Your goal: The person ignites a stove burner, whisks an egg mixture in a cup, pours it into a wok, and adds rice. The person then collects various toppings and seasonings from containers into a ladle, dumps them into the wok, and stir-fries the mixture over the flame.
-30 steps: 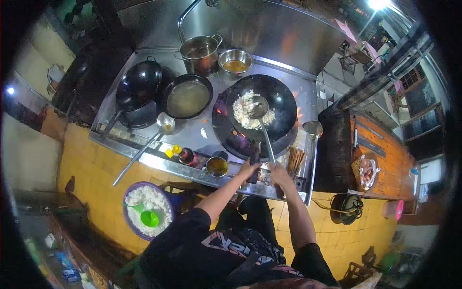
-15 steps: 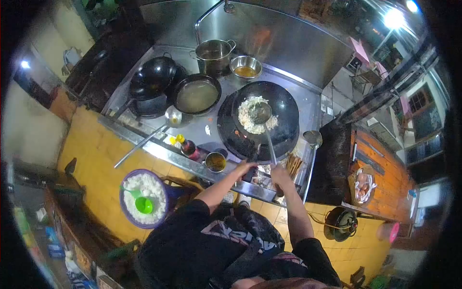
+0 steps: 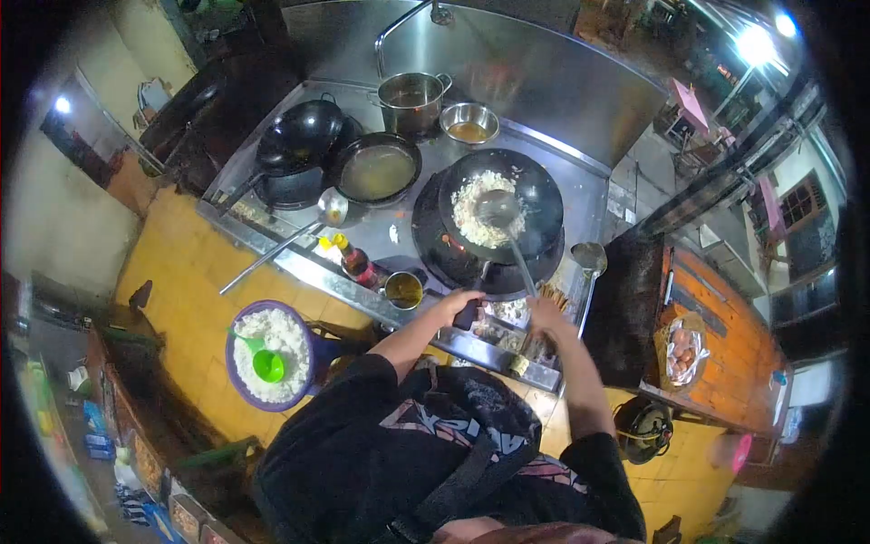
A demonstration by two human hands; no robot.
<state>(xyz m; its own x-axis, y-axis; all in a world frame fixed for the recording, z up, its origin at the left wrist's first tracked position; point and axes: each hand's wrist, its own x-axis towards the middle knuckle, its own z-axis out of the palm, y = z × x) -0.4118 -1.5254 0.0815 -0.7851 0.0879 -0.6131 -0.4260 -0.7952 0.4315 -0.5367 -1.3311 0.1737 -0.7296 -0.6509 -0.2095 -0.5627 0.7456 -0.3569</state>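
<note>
My left hand (image 3: 459, 306) is closed around the dark handle of a black wok (image 3: 538, 181), which sits over the burner at the centre of the stove. White rice (image 3: 478, 234) with small bits in it lies in the wok. My right hand (image 3: 549, 319) grips the long handle of a metal ladle (image 3: 496, 208). Its bowl rests against the rice. Close to my left hand stand a metal cup (image 3: 403, 290) of dark contents and a sauce bottle (image 3: 357, 265) with a yellow cap. Beside my right hand lies a second ladle (image 3: 589, 260).
At the back are a steel pot (image 3: 410, 102) and a steel bowl (image 3: 469, 124). A pan of liquid (image 3: 377, 170), another black wok (image 3: 299, 136) and a ladle (image 3: 333, 207) stand left. A purple tub (image 3: 237, 374) of rice is below; eggs (image 3: 681, 352) lie right.
The wok is tilted more level and the rice has spread up its far side. My right hand has shifted slightly right and away from me with the ladle. The view has turned a little.
</note>
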